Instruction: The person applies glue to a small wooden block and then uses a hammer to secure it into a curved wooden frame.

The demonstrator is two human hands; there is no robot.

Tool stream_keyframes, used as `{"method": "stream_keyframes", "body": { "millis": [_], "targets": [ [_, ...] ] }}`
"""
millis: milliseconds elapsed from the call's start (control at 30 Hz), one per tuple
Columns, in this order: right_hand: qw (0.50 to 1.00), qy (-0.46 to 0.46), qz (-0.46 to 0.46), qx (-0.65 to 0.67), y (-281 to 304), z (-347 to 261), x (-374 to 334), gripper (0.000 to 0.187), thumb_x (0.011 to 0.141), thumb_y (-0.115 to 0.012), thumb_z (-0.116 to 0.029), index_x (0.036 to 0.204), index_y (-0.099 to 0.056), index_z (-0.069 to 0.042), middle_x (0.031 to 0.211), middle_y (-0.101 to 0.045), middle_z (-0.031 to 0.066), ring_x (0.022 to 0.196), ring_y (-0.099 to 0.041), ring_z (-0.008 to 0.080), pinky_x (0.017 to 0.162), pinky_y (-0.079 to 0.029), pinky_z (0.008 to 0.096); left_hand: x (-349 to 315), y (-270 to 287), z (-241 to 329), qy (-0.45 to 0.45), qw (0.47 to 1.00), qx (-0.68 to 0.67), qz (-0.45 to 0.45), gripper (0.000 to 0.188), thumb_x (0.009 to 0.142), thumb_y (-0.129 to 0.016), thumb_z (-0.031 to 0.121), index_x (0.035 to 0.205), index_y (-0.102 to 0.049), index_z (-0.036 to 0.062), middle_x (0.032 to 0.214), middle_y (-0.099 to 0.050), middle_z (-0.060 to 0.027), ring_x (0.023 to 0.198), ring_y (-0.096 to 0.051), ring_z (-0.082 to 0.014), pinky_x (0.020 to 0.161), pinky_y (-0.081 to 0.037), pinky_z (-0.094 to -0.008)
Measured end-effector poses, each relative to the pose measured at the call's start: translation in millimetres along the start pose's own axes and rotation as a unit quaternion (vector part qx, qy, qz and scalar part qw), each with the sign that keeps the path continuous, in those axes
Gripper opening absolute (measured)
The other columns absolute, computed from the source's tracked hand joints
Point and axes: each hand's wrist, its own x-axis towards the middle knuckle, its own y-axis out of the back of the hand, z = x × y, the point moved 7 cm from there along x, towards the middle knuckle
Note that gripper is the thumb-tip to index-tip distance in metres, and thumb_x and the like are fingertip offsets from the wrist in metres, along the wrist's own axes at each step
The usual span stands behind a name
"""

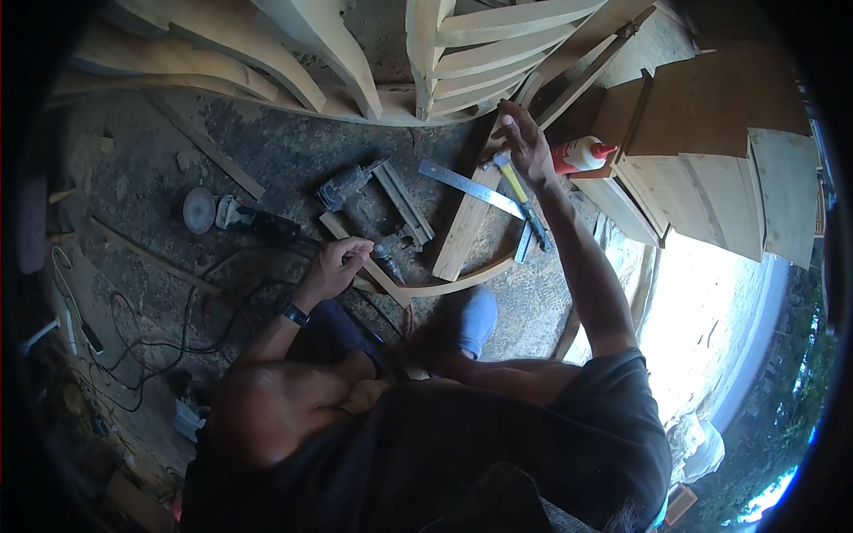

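Observation:
My left hand [342,263] has its fingers curled in, beside the metal air fitting [387,264] of a nail gun [395,206] lying on the floor; what the fingers hold, if anything, is hidden. Farther off, my right hand [528,147] reaches out with fingers bent and apart, above the head end of a hammer [514,185] with a yellow handle. A steel square [469,187] lies across a wooden board [464,235] next to the hammer. Just right of that hand is a white glue bottle [579,155] with a red cap. A curved wooden strip [466,282] runs in front of my feet.
An angle grinder [244,218] lies to the left, with black cables [187,324] looping across the floor. Curved wooden frames [435,67] with slats stand along the far side. Wooden panels [711,169] lean at the right. Loose wood strips [209,147] lie at the left.

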Motion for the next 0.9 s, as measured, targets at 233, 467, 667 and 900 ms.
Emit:
{"method": "stream_keyframes", "body": {
  "millis": [233, 467, 667, 900],
  "targets": [
    [0.978, -0.116, -0.099, 0.139, -22.6, 3.2, 18.7, 0.054, 0.104, -0.05, -0.048, 0.136, -0.054, -0.005, 0.076, -0.064, 0.0049, 0.066, -0.057, 0.011, 0.064, -0.049, 0.0263, -10.4, -1.7, -14.4, 0.049, 0.998, 0.025, -0.016, 0.029, 0.098, -0.061, 0.019, 0.119, -0.067, -0.0006, 0.104, -0.073, -0.0104, 0.095, -0.068, -0.0153, 0.084, -0.054, -0.0311],
    [0.939, -0.096, -0.158, 0.29, -29.3, 13.9, 35.5, 0.036, 0.103, -0.056, -0.037, 0.126, -0.059, -0.009, 0.063, -0.053, -0.0005, 0.051, -0.049, 0.0072, 0.05, -0.039, 0.0215, -19.4, -8.1, -24.5, 0.096, 0.995, 0.024, -0.012, 0.03, 0.098, -0.062, 0.02, 0.12, -0.067, 0.0, 0.108, -0.073, -0.009, 0.095, -0.068, -0.0152, 0.084, -0.054, -0.0304],
    [0.937, -0.045, -0.161, 0.306, -35.6, 15.1, 36.9, 0.03, 0.103, -0.057, -0.037, 0.117, -0.064, -0.012, 0.063, -0.049, -0.0035, 0.052, -0.043, 0.0057, 0.049, -0.035, 0.0229, -21.0, 8.8, -15.7, 0.115, 0.992, 0.045, -0.001, 0.031, 0.1, -0.06, 0.019, 0.122, -0.065, -0.0012, 0.111, -0.072, -0.0093, 0.1, -0.068, -0.0149, 0.088, -0.053, -0.0301],
    [0.939, -0.038, -0.149, 0.307, -36.9, 21.8, 35.8, 0.033, 0.103, -0.056, -0.039, 0.119, -0.067, -0.013, 0.063, -0.049, -0.0048, 0.052, -0.043, 0.0056, 0.05, -0.037, 0.0232, 10.2, 99.8, 115.3, -0.026, 0.983, 0.128, 0.13, 0.031, 0.099, -0.057, 0.009, 0.127, -0.059, -0.006, 0.117, -0.068, -0.0133, 0.105, -0.065, -0.0183, 0.096, -0.049, -0.0317]
  ]
}}
